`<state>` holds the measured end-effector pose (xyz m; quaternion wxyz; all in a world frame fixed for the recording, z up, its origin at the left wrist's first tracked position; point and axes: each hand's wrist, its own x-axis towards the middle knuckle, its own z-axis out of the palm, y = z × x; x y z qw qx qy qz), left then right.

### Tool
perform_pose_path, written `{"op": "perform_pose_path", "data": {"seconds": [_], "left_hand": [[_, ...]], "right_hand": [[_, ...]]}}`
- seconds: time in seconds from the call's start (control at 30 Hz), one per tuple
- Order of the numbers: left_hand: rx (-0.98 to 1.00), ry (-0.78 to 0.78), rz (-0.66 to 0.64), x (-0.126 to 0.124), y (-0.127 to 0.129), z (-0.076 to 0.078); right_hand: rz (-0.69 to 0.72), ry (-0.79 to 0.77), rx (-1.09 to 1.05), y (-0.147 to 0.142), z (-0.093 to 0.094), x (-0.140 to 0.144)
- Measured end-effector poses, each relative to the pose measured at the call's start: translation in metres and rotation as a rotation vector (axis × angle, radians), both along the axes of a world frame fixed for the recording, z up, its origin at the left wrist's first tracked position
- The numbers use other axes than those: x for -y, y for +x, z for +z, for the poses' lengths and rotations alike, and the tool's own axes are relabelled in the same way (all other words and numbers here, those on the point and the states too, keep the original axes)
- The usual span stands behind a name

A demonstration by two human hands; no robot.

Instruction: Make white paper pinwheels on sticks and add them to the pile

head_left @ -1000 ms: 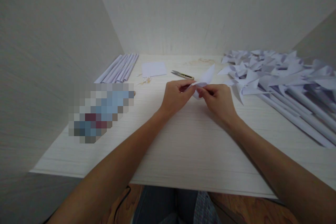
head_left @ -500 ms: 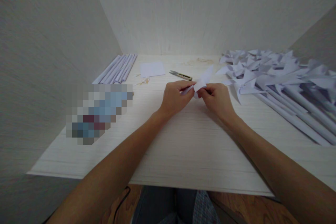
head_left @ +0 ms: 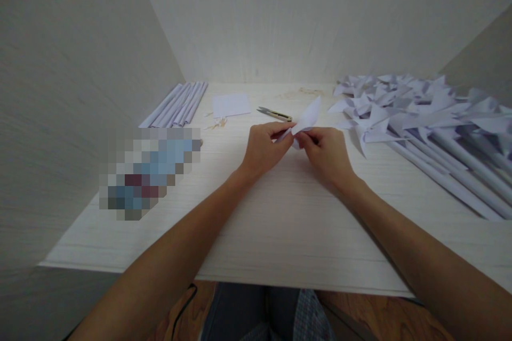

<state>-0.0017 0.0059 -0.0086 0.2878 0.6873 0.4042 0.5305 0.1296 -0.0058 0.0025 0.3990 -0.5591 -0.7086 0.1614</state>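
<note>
A white paper pinwheel head [head_left: 309,116] is held over the middle of the table, one pointed blade sticking up and to the right. My left hand [head_left: 267,145] pinches its left side between thumb and fingers. From the right, my right hand [head_left: 326,150] is closed on the paper near its centre, the fingertips of both hands almost meeting. Fingers hide much of the folded middle. Just beyond my hands lies a pair of thread snips [head_left: 274,114] with dark blades and a yellowish handle.
Finished-looking paper pinwheels [head_left: 376,117] with rolled sticks are heaped at the right. Rolled paper tubes [head_left: 176,105] lie at the back left, near a stack of white paper [head_left: 231,105] and small pale sticks [head_left: 219,123]. A blurred-out object [head_left: 154,170] rests at the left.
My right hand has shifted slightly left, closer to my left hand. The upright blade of the paper has tilted and curled a little; both hands keep hold.
</note>
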Motion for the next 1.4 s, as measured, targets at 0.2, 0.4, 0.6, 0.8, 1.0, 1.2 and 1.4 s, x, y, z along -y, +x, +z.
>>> {"op": "perform_pose_path", "data": {"seconds": [0.2, 0.4, 0.6, 0.8, 1.0, 1.2, 1.4], "left_hand": [[-0.010, -0.014, 0.010, 0.000, 0.000, -0.001], [0.007, -0.020, -0.003, 0.000, -0.001, 0.000], [-0.003, -0.017, 0.009, 0.000, -0.001, 0.001], [-0.048, 0.039, 0.020, 0.000, 0.000, -0.001], [-0.093, 0.094, 0.038, 0.000, 0.000, -0.002], [-0.070, 0.080, 0.028, -0.001, -0.001, -0.002], [-0.051, 0.070, 0.010, -0.001, -0.001, 0.000]], "right_hand": [[0.056, -0.213, -0.280, 0.000, -0.006, -0.005], [-0.071, 0.101, 0.189, 0.000, -0.001, 0.003], [0.098, -0.230, -0.270, 0.000, -0.004, -0.007], [-0.010, 0.005, 0.028, 0.002, -0.003, -0.001], [-0.012, -0.041, -0.035, -0.002, 0.000, -0.001], [0.064, -0.265, -0.388, -0.002, -0.005, -0.006], [-0.011, 0.046, -0.044, -0.001, -0.004, -0.002]]}}
